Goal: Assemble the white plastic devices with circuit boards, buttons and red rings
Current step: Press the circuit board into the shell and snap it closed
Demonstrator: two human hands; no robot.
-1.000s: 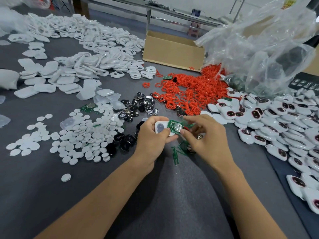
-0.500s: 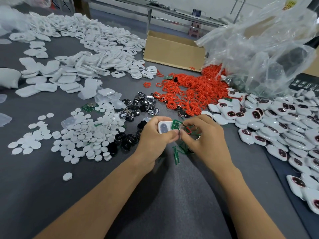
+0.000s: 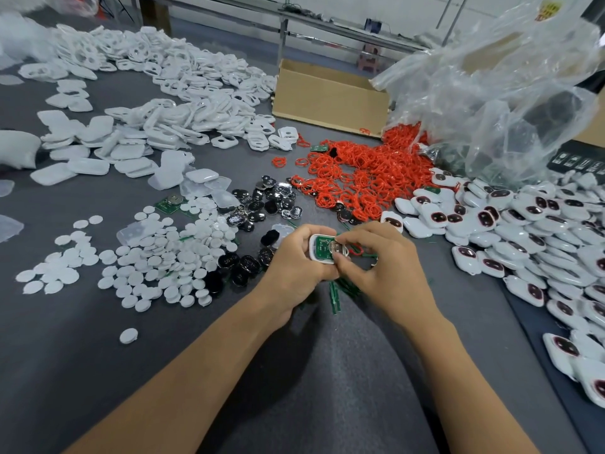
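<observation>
Two hands meet just in front of the heap of red rings in the head view, working on one white shell held slightly above the grey counter. A green circuit board lies in the shell's open face, and the step in hand looks to be seating it. The likeliest fault from here is a crooked board: pressed at one end only, it could ride up on the shell's rim and not drop home, or the round metal part on it could shift. A loose red ring sits tucked beneath the right hand, close against the shell, and could get trapped under the board or slip down among the green offcuts lying nearer the person than the heap. The left hand curls round the shell, thumb on its near edge. The right hand's fingers are bent into a pinch, thumb and forefinger tips on the board's end. Whether the remaining curled fingers grip the ring, I cannot tell.
</observation>
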